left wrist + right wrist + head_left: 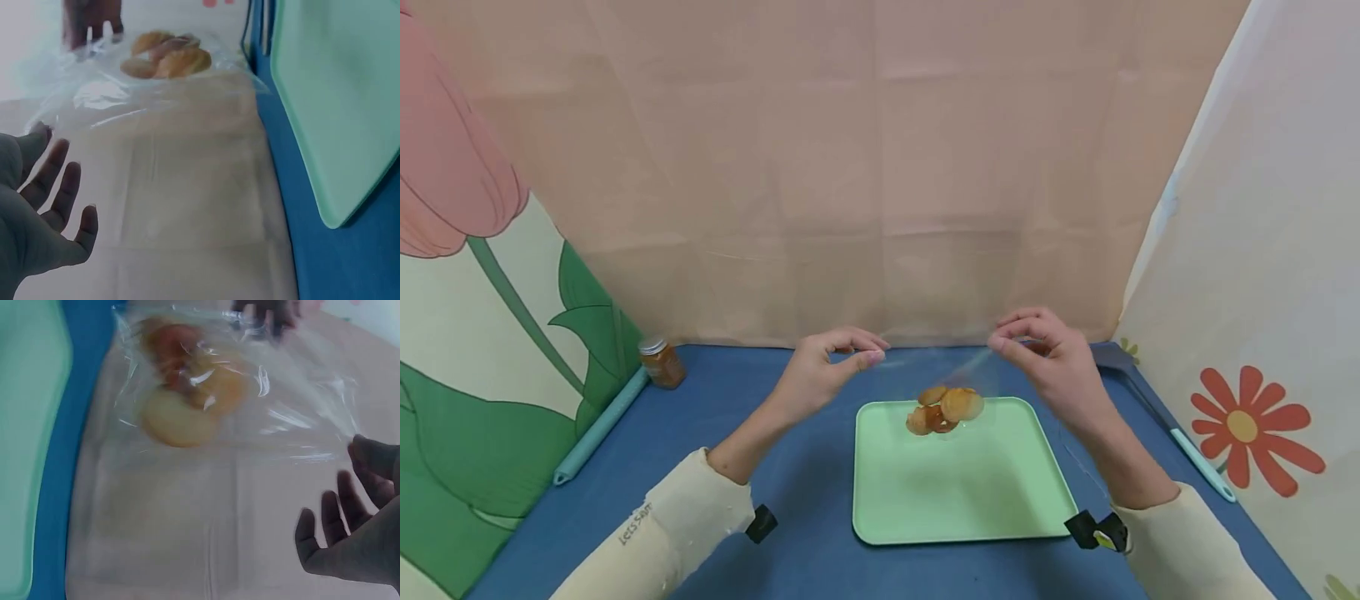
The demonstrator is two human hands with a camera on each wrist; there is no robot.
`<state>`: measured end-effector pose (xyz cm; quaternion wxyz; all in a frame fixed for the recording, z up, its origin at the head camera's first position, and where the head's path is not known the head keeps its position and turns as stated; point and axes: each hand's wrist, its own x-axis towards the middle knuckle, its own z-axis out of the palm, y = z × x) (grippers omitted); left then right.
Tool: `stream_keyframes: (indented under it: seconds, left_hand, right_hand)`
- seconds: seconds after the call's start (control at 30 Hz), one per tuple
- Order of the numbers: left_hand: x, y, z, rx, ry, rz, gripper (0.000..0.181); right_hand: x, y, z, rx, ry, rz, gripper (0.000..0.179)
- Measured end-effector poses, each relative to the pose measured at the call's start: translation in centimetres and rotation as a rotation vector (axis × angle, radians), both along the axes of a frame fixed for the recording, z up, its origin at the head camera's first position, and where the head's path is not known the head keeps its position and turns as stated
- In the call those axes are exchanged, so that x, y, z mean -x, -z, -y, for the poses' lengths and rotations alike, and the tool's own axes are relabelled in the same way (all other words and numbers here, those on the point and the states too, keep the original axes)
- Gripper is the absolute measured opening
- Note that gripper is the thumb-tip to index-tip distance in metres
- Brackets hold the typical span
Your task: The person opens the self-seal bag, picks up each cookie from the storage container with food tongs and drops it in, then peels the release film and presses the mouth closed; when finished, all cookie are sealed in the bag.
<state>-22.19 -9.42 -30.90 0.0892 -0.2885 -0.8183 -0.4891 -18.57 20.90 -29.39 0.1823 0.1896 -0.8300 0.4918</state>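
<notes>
A clear plastic bag point(287, 419) with several round, golden-brown baked pieces point(962, 405) in it hangs between the two hands. Its upper corner on one side is pinched by my left hand point(827, 367), thumb against forefinger. My right hand point(1048, 358) pinches the opposite upper corner, its other fingers curved away from the plastic. Behind and below the bag lies a light green rectangular tray point(955, 500). The plastic is nearly invisible in the head view, but shiny folds show in the left wrist view, where the baked pieces point(184, 62) gather at the bag's bottom.
On the blue tabletop point(805, 517), a jar point(662, 364) with brown contents stands at the far left. A pale teal roll point(601, 429) lies along the left edge. A spatula point(1198, 462) with a teal handle lies along the right edge. A beige sheet point(880, 167) hangs behind.
</notes>
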Motion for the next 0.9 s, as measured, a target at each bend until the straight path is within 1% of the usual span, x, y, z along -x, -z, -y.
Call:
stream_keyframes:
  seconds: [0.03,0.1,0.23,0.33,0.4,0.57,0.63,0.7,0.8,0.9]
  left_hand:
    - [0.0,0.1,-0.1,0.004,-0.009,0.001,0.008]
    - [0.0,0.2,-0.3,0.009,-0.004,-0.005,0.007]
    - [0.0,-0.2,-0.6,0.039,0.002,-0.015,0.009]
    - [0.0,-0.4,-0.7,0.04,-0.025,-0.02,0.01]
    - [0.0,-0.4,-0.7,0.034,-0.034,-0.02,0.01]
    - [-0.2,-0.7,-0.4,0.014,-0.056,0.004,0.012]
    - [-0.3,-0.8,-0.2,-0.009,-0.063,0.025,0.013]
    - [-0.3,-0.9,-0.1,-0.048,-0.048,0.049,0.015]
    - [-0.3,-1.1,0.0,-0.136,0.005,0.085,0.017]
    - [-0.2,-1.2,0.0,-0.228,0.062,0.109,0.018]
  right_hand:
    - [0.1,0.0,-0.2,0.021,0.011,0.009,0.014]
    - [0.2,0.1,-0.4,-0.009,-0.005,-0.002,0.013]
    - [0.2,-0.3,-1.0,-0.02,-0.022,-0.025,0.012]
    - [0.1,-0.6,-1.0,0.0,-0.019,-0.01,0.014]
    - [0.1,-0.5,-0.9,0.029,-0.044,0.024,0.015]
    - [0.2,0.0,-0.9,0.161,-0.118,0.132,0.019]
    - [0.4,0.1,-0.9,0.198,-0.14,0.168,0.017]
    - [0.5,0.2,-0.9,0.229,-0.164,0.201,0.014]
    - [0.7,0.3,-0.7,0.28,-0.201,0.243,0.012]
    - [0.8,0.3,-0.4,0.319,-0.235,0.262,0.014]
